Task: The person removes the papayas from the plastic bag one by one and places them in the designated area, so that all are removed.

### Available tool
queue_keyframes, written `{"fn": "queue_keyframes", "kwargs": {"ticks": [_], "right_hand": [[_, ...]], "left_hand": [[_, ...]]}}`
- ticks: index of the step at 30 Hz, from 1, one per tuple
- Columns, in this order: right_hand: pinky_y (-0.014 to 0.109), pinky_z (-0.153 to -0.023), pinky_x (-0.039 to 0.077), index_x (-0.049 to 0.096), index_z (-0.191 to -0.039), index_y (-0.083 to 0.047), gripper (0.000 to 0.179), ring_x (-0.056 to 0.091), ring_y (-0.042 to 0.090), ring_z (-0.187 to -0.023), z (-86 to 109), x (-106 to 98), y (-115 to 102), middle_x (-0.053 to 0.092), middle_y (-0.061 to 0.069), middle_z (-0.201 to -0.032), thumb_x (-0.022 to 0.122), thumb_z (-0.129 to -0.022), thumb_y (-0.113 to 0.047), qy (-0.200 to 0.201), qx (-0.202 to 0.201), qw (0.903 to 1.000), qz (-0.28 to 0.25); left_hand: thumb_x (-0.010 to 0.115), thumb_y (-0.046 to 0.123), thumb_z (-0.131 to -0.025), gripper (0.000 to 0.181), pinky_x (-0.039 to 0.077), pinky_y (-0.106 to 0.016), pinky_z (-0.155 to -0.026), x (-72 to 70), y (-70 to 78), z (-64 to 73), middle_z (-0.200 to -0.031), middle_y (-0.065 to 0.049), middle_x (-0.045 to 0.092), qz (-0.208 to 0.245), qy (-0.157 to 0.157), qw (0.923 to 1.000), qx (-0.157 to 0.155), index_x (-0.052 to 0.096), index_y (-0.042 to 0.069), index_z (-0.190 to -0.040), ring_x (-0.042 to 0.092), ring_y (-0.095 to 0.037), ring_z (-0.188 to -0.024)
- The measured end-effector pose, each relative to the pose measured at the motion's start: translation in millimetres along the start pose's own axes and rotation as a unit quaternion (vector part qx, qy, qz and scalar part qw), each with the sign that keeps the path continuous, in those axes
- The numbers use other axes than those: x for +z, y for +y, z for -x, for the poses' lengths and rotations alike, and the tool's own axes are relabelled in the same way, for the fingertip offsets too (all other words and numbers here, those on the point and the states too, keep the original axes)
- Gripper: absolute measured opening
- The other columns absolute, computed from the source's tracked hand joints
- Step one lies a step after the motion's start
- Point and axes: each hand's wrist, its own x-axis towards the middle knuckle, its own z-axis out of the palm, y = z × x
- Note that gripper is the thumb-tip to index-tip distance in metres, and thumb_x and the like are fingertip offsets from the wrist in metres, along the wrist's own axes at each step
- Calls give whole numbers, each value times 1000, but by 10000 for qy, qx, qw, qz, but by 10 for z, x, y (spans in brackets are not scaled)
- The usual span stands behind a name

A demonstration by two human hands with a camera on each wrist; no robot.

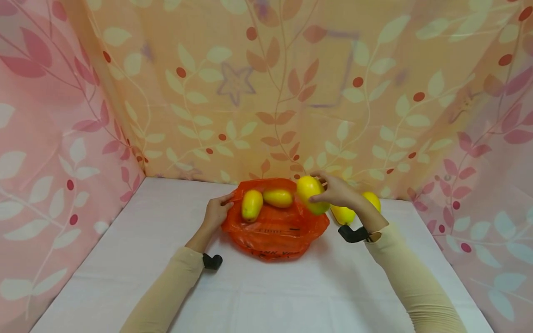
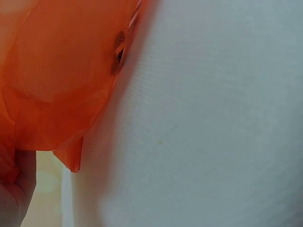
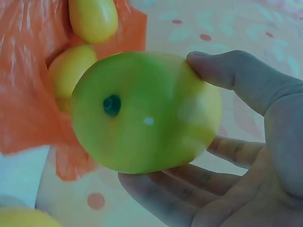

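Note:
A yellow-green mango with a short dark stem is held in my right hand, thumb on one side and fingers on the other. It hangs over the right rim of an orange plastic bag, which lies spread on the table with its mouth wide. Two yellow mangoes, one upright in view and one lying sideways, rest inside the bag. At the bag's left edge, my left hand pinches the plastic; the left wrist view shows only part of that hand behind the orange film.
Right of the bag, partly behind my right forearm, are two more yellow mangoes, one nearer and one farther. A white cloth covers the table. Leaf-patterned curtains stand at the back and both sides.

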Motion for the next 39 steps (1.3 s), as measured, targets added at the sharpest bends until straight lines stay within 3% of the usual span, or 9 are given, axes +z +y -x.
{"fn": "queue_keyframes", "kwargs": {"ticks": [15,21,30,39], "right_hand": [[56,-97,51,35,-144,-2,78,52,45,-120,132,-325,166,46,30,-140,76,-84,-30,321,312,9989,114],[56,-97,50,33,-144,0,80,52,46,-119,152,-438,270,45,32,-139,75,-84,-32,399,444,9980,222],[55,-96,51,32,-144,0,82,52,46,-116,194,-560,424,43,33,-139,74,-85,-38,438,754,9955,376],[54,-95,51,31,-145,1,82,52,46,-114,208,-678,462,42,34,-139,73,-85,-36,459,785,9952,356]], "left_hand": [[54,8,-98,38,45,-45,-107,2,-4,7,-141,-17,54,57,22,10000,-27,57,5,-136,50,-31,-133],[54,8,-98,38,45,-45,-107,-8,6,6,-142,-17,54,72,16,9999,-81,57,6,-136,50,-31,-132],[55,5,-97,38,38,-44,-113,0,15,11,-142,-17,54,23,35,10000,-33,57,4,-135,42,-32,-139],[55,6,-97,38,41,-45,-111,-20,33,10,-141,-18,54,72,47,10000,-38,57,5,-136,46,-32,-136]]}}
